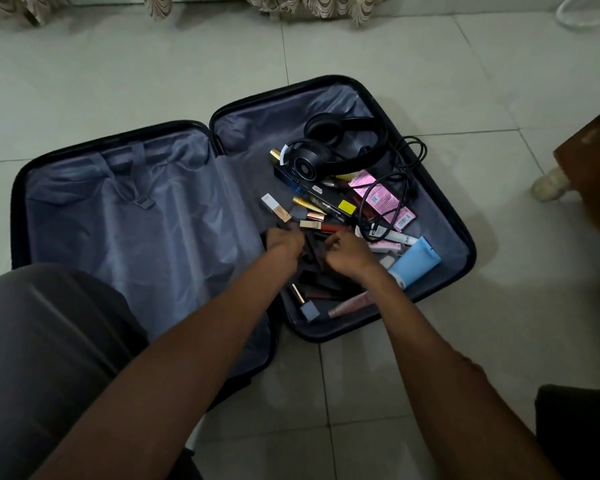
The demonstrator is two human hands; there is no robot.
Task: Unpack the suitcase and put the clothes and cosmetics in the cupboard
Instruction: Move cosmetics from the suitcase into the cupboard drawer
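A black suitcase [118,132] lies open on the tiled floor. Its left half shows only grey lining [125,230]. The right half holds a loose pile of cosmetics: gold-capped lipsticks [309,206], pink packets [381,199], a blue tube [417,263] and a pink gloss tube [352,304]. Black headphones [343,143] and a black cable [406,168] lie at its far end. My left hand [284,242] and my right hand [347,255] are side by side in the pile, fingers curled round small dark cosmetic pieces [314,252]. No clothes are in view.
A wooden piece of furniture with a pale foot [593,168] stands at the right. Curtain hems [309,5] hang along the far edge of the floor. My knee in grey cloth [49,341] is at the near left, beside the suitcase.
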